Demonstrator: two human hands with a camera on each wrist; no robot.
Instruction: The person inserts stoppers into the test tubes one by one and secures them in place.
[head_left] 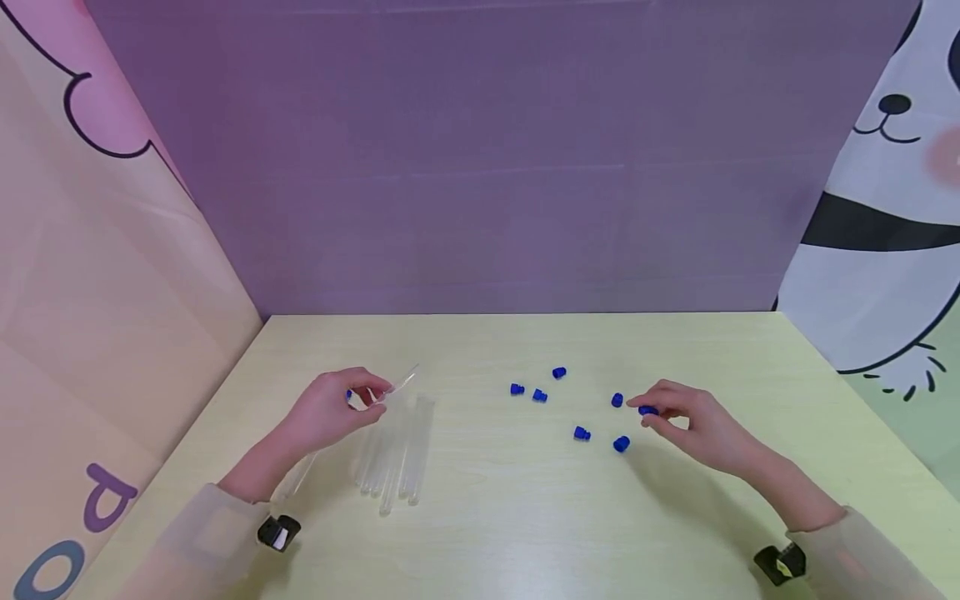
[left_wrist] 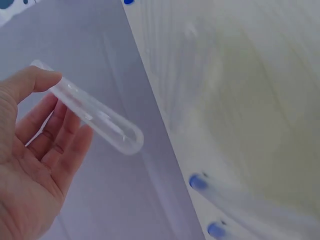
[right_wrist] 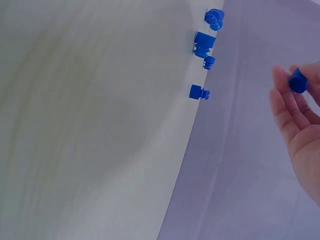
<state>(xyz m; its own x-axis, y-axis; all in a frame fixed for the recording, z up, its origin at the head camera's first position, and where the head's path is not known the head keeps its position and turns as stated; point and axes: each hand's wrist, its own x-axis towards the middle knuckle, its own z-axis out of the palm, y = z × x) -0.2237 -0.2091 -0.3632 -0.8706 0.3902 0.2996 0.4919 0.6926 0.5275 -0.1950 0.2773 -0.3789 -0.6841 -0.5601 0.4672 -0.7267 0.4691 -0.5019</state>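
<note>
Over the left part of the table, my left hand (head_left: 337, 410) pinches a clear test tube (left_wrist: 102, 117) between thumb and fingers. Its rounded end points away from the hand, and the thumb covers part of the other end. My right hand (head_left: 708, 429) holds a small blue stopper (right_wrist: 298, 81) at its fingertips, above the table's right side. Several more blue stoppers (head_left: 582, 433) lie scattered between the hands, one of them (head_left: 617, 400) just left of the right fingertips. Loose clear tubes (head_left: 422, 450) lie side by side, close to the left hand.
Tubes with blue stoppers (left_wrist: 198, 182) lie on the table at the left, partly hidden behind the left forearm in the head view. A purple cloth (head_left: 517, 167) hangs behind the pale wooden table (head_left: 495, 533). Printed cloths (head_left: 127, 292) stand along both sides.
</note>
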